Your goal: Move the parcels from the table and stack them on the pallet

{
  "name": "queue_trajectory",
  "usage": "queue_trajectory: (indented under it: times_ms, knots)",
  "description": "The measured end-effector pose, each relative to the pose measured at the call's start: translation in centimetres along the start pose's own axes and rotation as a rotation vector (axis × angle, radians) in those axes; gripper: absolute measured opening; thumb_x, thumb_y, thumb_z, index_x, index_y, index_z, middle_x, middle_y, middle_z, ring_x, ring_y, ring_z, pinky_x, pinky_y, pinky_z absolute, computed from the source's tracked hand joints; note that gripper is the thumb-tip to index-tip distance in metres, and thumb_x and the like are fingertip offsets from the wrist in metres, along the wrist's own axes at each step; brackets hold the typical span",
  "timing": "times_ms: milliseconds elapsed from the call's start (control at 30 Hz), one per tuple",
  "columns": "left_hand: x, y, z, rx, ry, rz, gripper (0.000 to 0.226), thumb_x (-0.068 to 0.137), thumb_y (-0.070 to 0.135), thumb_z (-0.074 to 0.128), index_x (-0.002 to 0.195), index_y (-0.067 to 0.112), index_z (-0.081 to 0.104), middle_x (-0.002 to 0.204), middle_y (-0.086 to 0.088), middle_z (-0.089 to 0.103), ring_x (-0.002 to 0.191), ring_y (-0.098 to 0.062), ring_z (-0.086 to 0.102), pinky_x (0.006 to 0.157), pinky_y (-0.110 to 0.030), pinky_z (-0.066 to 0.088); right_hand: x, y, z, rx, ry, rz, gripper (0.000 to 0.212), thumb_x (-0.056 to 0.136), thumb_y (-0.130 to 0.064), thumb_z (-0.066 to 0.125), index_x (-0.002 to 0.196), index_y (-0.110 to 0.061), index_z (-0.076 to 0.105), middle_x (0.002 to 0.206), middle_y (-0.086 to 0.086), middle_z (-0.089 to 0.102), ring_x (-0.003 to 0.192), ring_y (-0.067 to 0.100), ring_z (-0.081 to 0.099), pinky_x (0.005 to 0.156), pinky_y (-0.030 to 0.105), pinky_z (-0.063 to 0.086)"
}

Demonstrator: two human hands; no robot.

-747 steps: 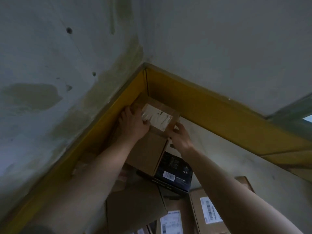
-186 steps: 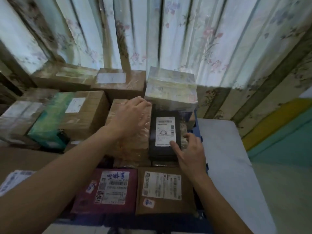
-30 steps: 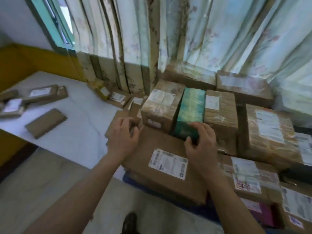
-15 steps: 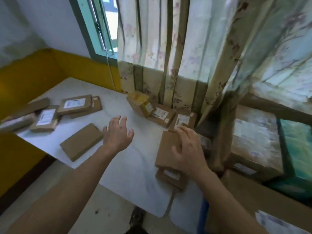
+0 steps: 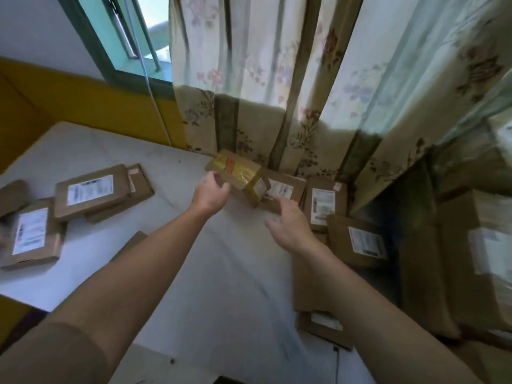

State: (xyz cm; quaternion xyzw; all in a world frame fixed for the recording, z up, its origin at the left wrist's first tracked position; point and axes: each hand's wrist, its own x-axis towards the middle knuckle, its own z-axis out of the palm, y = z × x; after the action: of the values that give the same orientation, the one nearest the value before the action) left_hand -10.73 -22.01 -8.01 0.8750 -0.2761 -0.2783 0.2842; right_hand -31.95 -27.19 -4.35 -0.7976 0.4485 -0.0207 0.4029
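A small parcel wrapped in yellow tape (image 5: 235, 173) stands on the white table (image 5: 221, 286) by the curtain, leaning against brown parcels. My left hand (image 5: 210, 194) reaches it, and its fingers touch the near left corner. My right hand (image 5: 289, 227) hovers open with spread fingers just below the parcel's right end, apart from it. Labelled brown parcels (image 5: 324, 203) lie to the right of it. At the far right is the stack of large boxes (image 5: 476, 245); the pallet under it is hidden.
Several flat brown parcels (image 5: 88, 189) lie at the table's left end, and another (image 5: 130, 242) shows beside my left forearm. More flat parcels (image 5: 313, 286) overlap at the table's right edge. A floral curtain (image 5: 304, 92) hangs behind, with a window (image 5: 130, 37) at upper left.
My view turned left from the stacked boxes to the table. Both hands moved forward to the yellow-taped parcel; the left one now touches it, and the right one left the flat brown parcel.
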Motion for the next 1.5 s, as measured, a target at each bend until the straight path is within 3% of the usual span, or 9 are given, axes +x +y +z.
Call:
queue_trajectory:
  times_ms: [233,400,467,600,767,933,1167,1300,1500]
  knots:
    - [12.1,-3.6,0.4,-0.185,0.027,-0.096,0.083,0.091,0.044,0.066,0.159,0.018,0.027,0.162,-0.009,0.035,0.145,-0.032,0.040,0.120,-0.047,0.034,8.8,-0.6,5.0,0.271,0.023,0.177,0.056,0.101,-0.034,0.057,0.153,-0.021,0.041,0.152,0.004,0.048,0.142,0.025,0.043,0.112,0.032,0.033]
    - [11.3,-4.7,1.6,-0.401,-0.067,-0.004,0.058,0.096,0.036,0.064,0.148,0.019,0.046,0.139,-0.006,0.056,0.126,-0.025,0.055,0.108,-0.047,0.049,9.7,0.1,6.9,0.622,0.098,0.228,0.055,0.101,-0.040,0.059,0.151,-0.037,0.037,0.146,-0.009,0.050,0.138,0.021,0.045,0.118,0.043,0.033]
    - [9.0,-4.9,1.1,-0.556,-0.011,0.017,0.047,0.091,0.044,0.061,0.131,0.019,0.057,0.118,-0.004,0.062,0.112,-0.026,0.060,0.099,-0.048,0.055,8.6,0.3,6.6,0.763,0.203,0.265,0.037,0.100,-0.042,0.061,0.134,-0.037,0.047,0.132,-0.013,0.057,0.128,0.019,0.054,0.110,0.053,0.046]
    - [2.4,-3.2,0.3,-0.773,0.040,0.000,0.056,0.082,0.071,0.052,0.103,0.020,0.057,0.113,-0.018,0.064,0.108,-0.031,0.064,0.091,-0.048,0.053,3.9,0.1,3.7,0.943,0.378,0.252,0.026,0.099,-0.047,0.061,0.112,-0.025,0.056,0.120,0.003,0.066,0.112,0.021,0.066,0.095,0.045,0.058]
    - [-6.7,1.2,1.0,-0.854,0.049,0.138,0.049,0.088,0.045,0.063,0.115,0.004,0.056,0.111,-0.015,0.069,0.098,-0.016,0.070,0.082,-0.034,0.056,-3.5,-0.3,-2.5,0.844,0.515,0.059,0.028,0.099,-0.025,0.064,0.125,-0.021,0.054,0.119,-0.007,0.068,0.109,0.004,0.068,0.081,0.020,0.058]
    - [-14.3,7.3,2.9,-0.960,-0.043,0.291,0.042,0.095,0.034,0.056,0.129,0.009,0.051,0.124,-0.015,0.067,0.114,-0.025,0.068,0.093,-0.039,0.058,-10.8,0.7,-9.1,0.796,0.702,-0.052,0.034,0.100,-0.017,0.063,0.132,-0.028,0.055,0.124,-0.008,0.069,0.116,0.007,0.067,0.090,0.027,0.058]
    - [-22.5,17.4,5.3,-0.987,-0.125,0.581,0.030,0.090,0.045,0.060,0.115,0.028,0.055,0.112,-0.001,0.067,0.101,-0.017,0.068,0.083,-0.032,0.057,-21.7,5.2,-15.6,0.871,0.921,-0.132,0.036,0.102,-0.010,0.059,0.134,-0.025,0.055,0.122,-0.009,0.071,0.116,0.005,0.066,0.091,0.026,0.057]
    - [-29.1,21.1,9.2,-0.976,-0.193,0.674,0.028,0.092,0.041,0.059,0.115,0.026,0.055,0.114,-0.006,0.066,0.101,-0.016,0.068,0.082,-0.029,0.056,-29.1,10.0,-18.3,0.835,0.986,-0.119,0.041,0.104,-0.016,0.059,0.142,-0.027,0.051,0.136,-0.009,0.064,0.128,0.012,0.061,0.101,0.044,0.056]
    - [-42.6,25.6,18.9,-0.897,-0.269,0.786,0.015,0.106,0.008,0.051,0.121,0.007,0.050,0.109,0.000,0.065,0.093,-0.001,0.068,0.074,-0.016,0.054,-42.3,19.9,-22.7,0.823,1.102,-0.103,0.039,0.104,-0.021,0.057,0.140,-0.036,0.052,0.134,-0.014,0.064,0.125,0.006,0.061,0.101,0.035,0.055]
